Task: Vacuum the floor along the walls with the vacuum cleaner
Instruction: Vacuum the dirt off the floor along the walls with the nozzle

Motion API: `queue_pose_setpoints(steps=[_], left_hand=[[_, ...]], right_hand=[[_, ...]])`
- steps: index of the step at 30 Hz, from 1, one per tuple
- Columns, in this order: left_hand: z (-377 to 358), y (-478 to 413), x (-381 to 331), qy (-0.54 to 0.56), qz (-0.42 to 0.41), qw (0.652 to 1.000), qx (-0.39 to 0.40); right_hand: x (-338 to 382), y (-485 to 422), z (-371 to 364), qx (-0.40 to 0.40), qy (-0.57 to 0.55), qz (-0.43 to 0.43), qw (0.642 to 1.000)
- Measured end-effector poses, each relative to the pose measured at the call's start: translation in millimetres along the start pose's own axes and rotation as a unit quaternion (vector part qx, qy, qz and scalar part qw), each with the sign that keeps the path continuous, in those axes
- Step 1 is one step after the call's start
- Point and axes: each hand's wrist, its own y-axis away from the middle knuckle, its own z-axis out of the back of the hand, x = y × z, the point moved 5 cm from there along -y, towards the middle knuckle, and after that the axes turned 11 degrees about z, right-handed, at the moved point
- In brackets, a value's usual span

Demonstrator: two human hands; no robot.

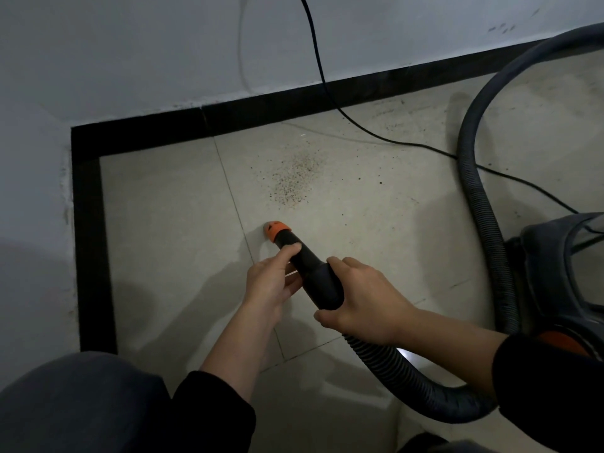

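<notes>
Both hands grip the nozzle (302,259), left hand (273,282) forward, right hand (362,297) behind. Grit (294,178) at frame centre remains; the skirting (94,243) strip looks clean.

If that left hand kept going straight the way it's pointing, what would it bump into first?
Probably the scattered grit, just past the orange tip of the nozzle that the left hand grips; depth is hard to judge.

Beige tiled floor (163,223) carries a grit patch (294,178), black cable (425,146), ribbed hose (474,191) and vacuum canister (562,273).
</notes>
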Motion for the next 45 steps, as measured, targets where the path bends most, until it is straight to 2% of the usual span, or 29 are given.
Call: queue_pose_setpoints(steps=[13, 24, 33, 37, 45], left_hand=[[-8.7, 1.4, 23.3, -0.048, 0.063, 0.996, 0.037], [-25.9, -10.0, -14.0, -0.042, 0.023, 0.999, 0.019], [-29.2, -4.1, -42.3, -0.142, 0.048, 0.988, 0.041], [-31.9, -9.9, -39.8, -0.136, 0.042, 0.989, 0.049], [-52.3, -20.2, -43.9, -0.113, 0.024, 0.991, 0.064]], right_hand=[[-11.1, 28.2, 5.9, 0.023, -0.005, 0.005, 1.000], [-17.3, -6.4, 17.7, -0.020, -0.017, -0.003, 1.000], [-20.5, -13.2, 15.1, -0.041, -0.014, -0.009, 0.999], [-23.6, -16.0, 16.0, -0.040, -0.015, -0.017, 0.999], [-29.4, -15.9, 30.7, -0.095, -0.070, -0.072, 0.990]])
